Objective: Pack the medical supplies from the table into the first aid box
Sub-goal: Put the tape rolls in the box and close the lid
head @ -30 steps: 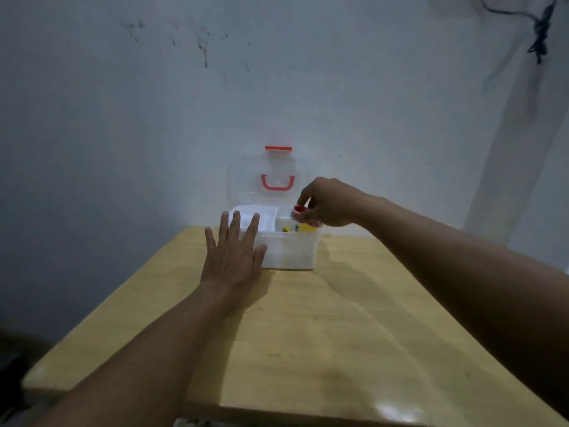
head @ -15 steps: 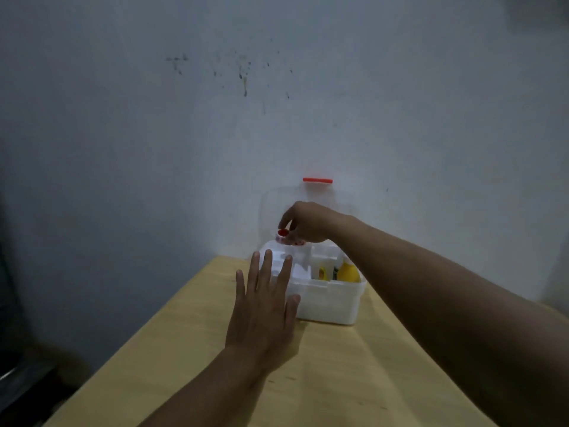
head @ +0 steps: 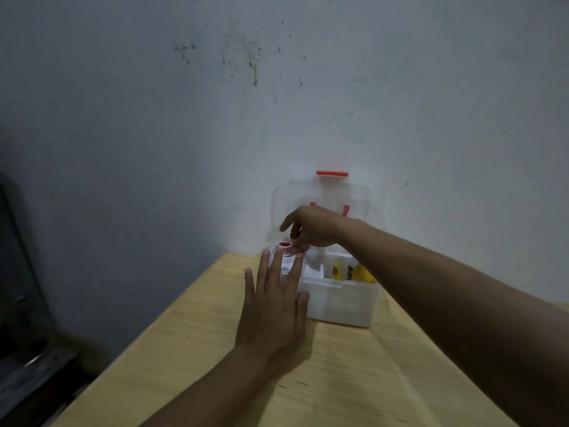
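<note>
The wooden table (head: 354, 380) lies bare across its whole near half and along the right side of the box (head: 341, 300), so a hand could pass freely there. The box stands at the far edge, just against the wall (head: 431, 118), with its clear lid (head: 326, 195) raised upright behind it; that closes off any way in from the far side. The left hand (head: 274, 306) lies flat with spread fingers before the box's near left corner, blocking that side. The right hand (head: 311, 226) hangs over the left compartments with a small red-capped item (head: 285, 246), and its forearm crosses above the right ones, where yellow items (head: 363, 274) already fill room.
</note>
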Motion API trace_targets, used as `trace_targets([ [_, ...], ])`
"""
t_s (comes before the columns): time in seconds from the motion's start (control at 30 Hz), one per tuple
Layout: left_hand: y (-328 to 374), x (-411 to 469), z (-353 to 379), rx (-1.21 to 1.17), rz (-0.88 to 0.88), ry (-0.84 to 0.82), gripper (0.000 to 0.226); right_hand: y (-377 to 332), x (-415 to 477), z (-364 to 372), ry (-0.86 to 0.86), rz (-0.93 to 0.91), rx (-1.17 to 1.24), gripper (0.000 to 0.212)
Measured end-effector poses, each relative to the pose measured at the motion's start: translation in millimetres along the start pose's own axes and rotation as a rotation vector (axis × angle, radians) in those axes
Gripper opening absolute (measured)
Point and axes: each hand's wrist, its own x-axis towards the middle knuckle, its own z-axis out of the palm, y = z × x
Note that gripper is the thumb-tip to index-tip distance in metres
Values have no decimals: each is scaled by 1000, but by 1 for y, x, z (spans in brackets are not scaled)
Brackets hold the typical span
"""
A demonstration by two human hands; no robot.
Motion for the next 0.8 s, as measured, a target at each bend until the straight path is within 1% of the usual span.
trace_targets([
  [0.13,1,1,-3,-11,0,-3,65,5,3,3,29,8,-80,33],
  [0.27,0,0,-5,-15,8,-13,65,8,5,11,103,35,-65,19],
  [0.37,-1,0,-5,-20,4,-13,64,9,2,14,137,43,-40,19],
  [0.47,-1,0,-5,-26,3,-28,65,10,0,12,127,46,-20,17],
  [0.63,-1,2,-5,-43,11,-6,64,12,0,11,127,51,-44,20],
  [0.73,-2,3,-4,-39,16,-7,71,12,-1,15,144,54,-64,20],
  [0.8,-4,4,-4,-17,20,-24,72,12,-3,17,143,53,-79,21],
])
